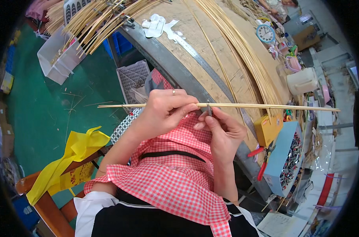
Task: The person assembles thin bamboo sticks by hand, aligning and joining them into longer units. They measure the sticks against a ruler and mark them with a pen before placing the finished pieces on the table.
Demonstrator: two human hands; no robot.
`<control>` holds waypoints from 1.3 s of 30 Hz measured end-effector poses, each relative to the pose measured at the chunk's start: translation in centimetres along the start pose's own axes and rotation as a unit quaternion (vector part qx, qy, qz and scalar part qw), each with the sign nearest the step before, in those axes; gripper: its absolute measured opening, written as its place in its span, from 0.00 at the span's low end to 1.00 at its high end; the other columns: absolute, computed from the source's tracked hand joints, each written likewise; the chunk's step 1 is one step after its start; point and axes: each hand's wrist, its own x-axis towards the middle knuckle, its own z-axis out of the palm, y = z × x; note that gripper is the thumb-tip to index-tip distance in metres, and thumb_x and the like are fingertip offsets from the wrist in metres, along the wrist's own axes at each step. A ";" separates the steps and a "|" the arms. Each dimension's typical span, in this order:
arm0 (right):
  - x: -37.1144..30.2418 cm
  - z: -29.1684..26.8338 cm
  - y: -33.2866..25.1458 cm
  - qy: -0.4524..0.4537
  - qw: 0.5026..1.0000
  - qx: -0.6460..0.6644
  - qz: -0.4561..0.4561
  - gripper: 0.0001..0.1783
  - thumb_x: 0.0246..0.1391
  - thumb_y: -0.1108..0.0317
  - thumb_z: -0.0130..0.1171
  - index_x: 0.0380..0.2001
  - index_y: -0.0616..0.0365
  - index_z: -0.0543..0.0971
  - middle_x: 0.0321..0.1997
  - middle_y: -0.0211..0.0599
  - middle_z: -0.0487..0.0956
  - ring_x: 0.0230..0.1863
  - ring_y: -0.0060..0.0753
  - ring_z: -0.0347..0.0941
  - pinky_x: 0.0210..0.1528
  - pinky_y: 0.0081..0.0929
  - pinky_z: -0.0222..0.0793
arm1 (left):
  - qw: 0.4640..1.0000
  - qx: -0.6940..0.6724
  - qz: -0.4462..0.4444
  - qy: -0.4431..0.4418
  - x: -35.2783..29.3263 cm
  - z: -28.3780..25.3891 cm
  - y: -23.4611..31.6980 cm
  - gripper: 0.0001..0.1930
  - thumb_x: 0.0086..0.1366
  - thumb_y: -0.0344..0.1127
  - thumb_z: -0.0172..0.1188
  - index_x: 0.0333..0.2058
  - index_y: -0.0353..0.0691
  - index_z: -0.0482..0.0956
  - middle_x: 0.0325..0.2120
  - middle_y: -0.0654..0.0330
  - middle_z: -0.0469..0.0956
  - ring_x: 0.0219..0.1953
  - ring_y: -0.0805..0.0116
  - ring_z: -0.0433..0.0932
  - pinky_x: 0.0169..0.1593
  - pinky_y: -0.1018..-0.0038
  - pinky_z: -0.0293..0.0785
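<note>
Several thin pale sticks, likely bamboo or cane, lie together in a narrow bundle running left to right above my lap. My left hand is closed round the bundle, thumb and fingers pinching it near its middle. Just to the right, my right hand is closed, its thumb and fingertips pinching a small grey metal piece against the sticks. What kind of piece it is I cannot make out. A red checked apron covers my lap beneath both hands.
The wooden workbench carries a long row of sticks, a metal ruler, red-handled pliers, a yellow box and a blue box of small parts. Clipped stick bundles overhang its far left, near a white bin.
</note>
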 end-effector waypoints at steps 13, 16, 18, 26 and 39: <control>0.7 -2.1 -2.5 0.058 0.989 -0.126 -0.049 0.15 0.59 0.77 0.55 0.50 0.69 0.76 0.46 0.49 0.79 0.41 0.33 0.78 0.43 0.29 0.77 | 0.992 -0.032 -0.061 -0.102 0.2 -0.2 -0.8 0.05 0.59 0.26 0.61 0.33 0.32 0.82 0.21 0.55 0.78 0.23 0.62 0.78 0.27 0.72 0.71; 1.3 -4.3 -2.9 0.121 0.988 -0.032 -0.091 0.12 0.58 0.79 0.55 0.44 0.70 0.78 0.40 0.49 0.81 0.34 0.31 0.78 0.38 0.26 0.77 | 0.987 -0.051 -0.053 -0.146 0.1 -0.2 -1.2 0.07 0.60 0.26 0.60 0.36 0.32 0.83 0.23 0.55 0.80 0.26 0.64 0.80 0.30 0.73 0.73; 1.0 -5.9 -2.6 0.076 0.991 0.047 -0.099 0.10 0.59 0.77 0.55 0.42 0.70 0.79 0.39 0.49 0.81 0.30 0.31 0.78 0.35 0.25 0.77 | 0.986 -0.060 -0.058 -0.148 0.2 -0.3 -1.4 0.08 0.61 0.26 0.59 0.38 0.33 0.82 0.25 0.54 0.81 0.28 0.64 0.81 0.33 0.73 0.74; 0.0 -2.5 -0.6 0.075 0.997 -0.005 -0.016 0.06 0.56 0.81 0.55 0.35 0.71 0.81 0.36 0.49 0.81 0.30 0.32 0.79 0.35 0.24 0.78 | 0.999 0.020 -0.019 -0.036 0.8 -2.5 -0.7 0.13 0.58 0.28 0.62 0.43 0.35 0.82 0.32 0.54 0.82 0.35 0.62 0.82 0.40 0.72 0.76; -0.4 1.0 1.5 -0.091 0.962 -0.248 -0.066 0.06 0.49 0.84 0.60 0.33 0.71 0.80 0.33 0.36 0.80 0.33 0.22 0.75 0.36 0.19 0.69 | 0.990 0.078 0.110 -0.033 -0.6 0.7 1.7 0.07 0.51 0.29 0.68 0.31 0.37 0.82 0.29 0.56 0.82 0.28 0.60 0.82 0.31 0.71 0.77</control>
